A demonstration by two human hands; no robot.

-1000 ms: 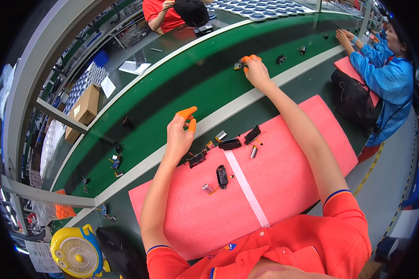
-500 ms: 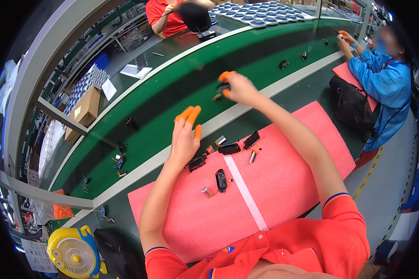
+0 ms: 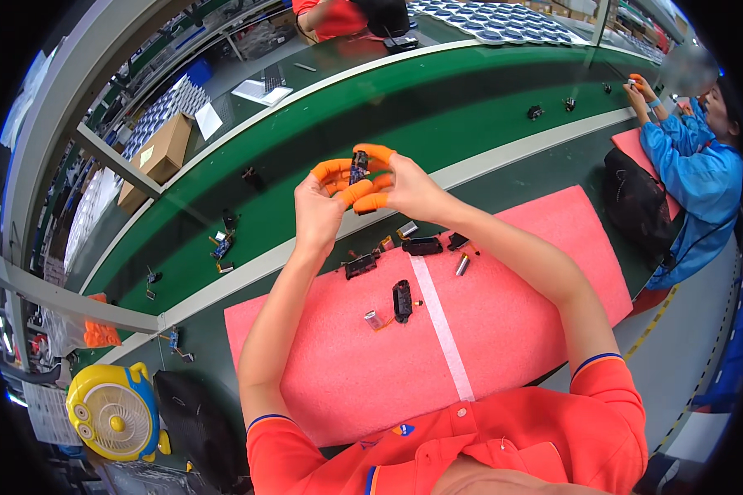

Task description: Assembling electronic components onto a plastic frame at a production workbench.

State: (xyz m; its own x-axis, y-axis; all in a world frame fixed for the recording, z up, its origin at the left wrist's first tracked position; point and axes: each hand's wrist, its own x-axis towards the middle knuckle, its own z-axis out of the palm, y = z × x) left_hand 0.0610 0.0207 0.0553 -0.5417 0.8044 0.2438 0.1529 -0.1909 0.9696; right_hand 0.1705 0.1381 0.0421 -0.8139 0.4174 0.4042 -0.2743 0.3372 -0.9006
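Observation:
Above the green belt, a small black electronic module (image 3: 359, 167) is held between my two hands. My right hand (image 3: 404, 188) pinches it with orange-covered fingertips. My left hand (image 3: 320, 206) closes on it from the other side, also with orange finger covers. Beneath them lies a pink foam mat (image 3: 330, 371). A black plastic housing (image 3: 402, 301) rests near its middle, with a silver battery (image 3: 373, 319) beside it. Along the mat's far edge are more black housings (image 3: 361, 264) and another silver battery (image 3: 462, 264). My right forearm partly covers one housing there.
A green conveyor belt (image 3: 470, 144) carries several scattered modules. To the lower left stand a yellow fan (image 3: 115, 412) and a black bag (image 3: 194, 421). At the right a co-worker in blue (image 3: 693, 198) sits by a black bag (image 3: 633, 188). A cardboard box (image 3: 158, 157) stands beyond the belt.
My right hand has come left from over the belt with the module. My left hand has risen to meet it, and both now hold the module. The whole view has shifted slightly.

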